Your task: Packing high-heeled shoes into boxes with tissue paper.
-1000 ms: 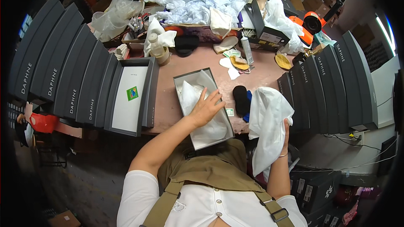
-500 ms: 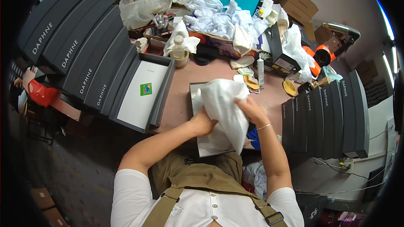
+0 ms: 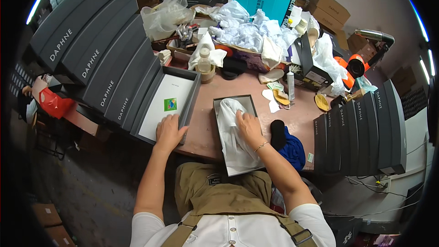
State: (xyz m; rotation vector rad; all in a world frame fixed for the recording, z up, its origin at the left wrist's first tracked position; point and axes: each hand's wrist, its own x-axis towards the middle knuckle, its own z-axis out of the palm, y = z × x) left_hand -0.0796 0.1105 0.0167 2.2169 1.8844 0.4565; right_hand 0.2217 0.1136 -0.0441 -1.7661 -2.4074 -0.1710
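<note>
An open dark grey shoebox point(image 3: 254, 110) sits at the table's front edge. In it lies a white cloth-like bag point(image 3: 227, 130); what the bag holds, if anything, is hidden. My right hand point(image 3: 249, 130) rests on the bag, fingers extended and fingertips pressed against it. To the left, a dark grey shoebox lid point(image 3: 195, 87), white inside with a green sticker point(image 3: 170, 104), lies tilted against the stacked boxes. My left hand point(image 3: 169, 132) is over its near end, fingers on the white inside and thumb spread toward the right rim.
Stacked dark shoeboxes point(image 3: 98, 75) flank the left, and more boxes point(image 3: 361, 132) stand right. Crumpled white paper point(image 3: 247, 25) fills a container at the back. A bottle point(image 3: 204, 59), a white tube point(image 3: 291, 84), a blue cloth point(image 3: 291, 150) and an orange-black tool point(image 3: 354, 66) are around.
The white bag, held up in both hands before, now lies inside the shoebox. My left hand has moved left to the lid, while my right hand has come down onto the bag.
</note>
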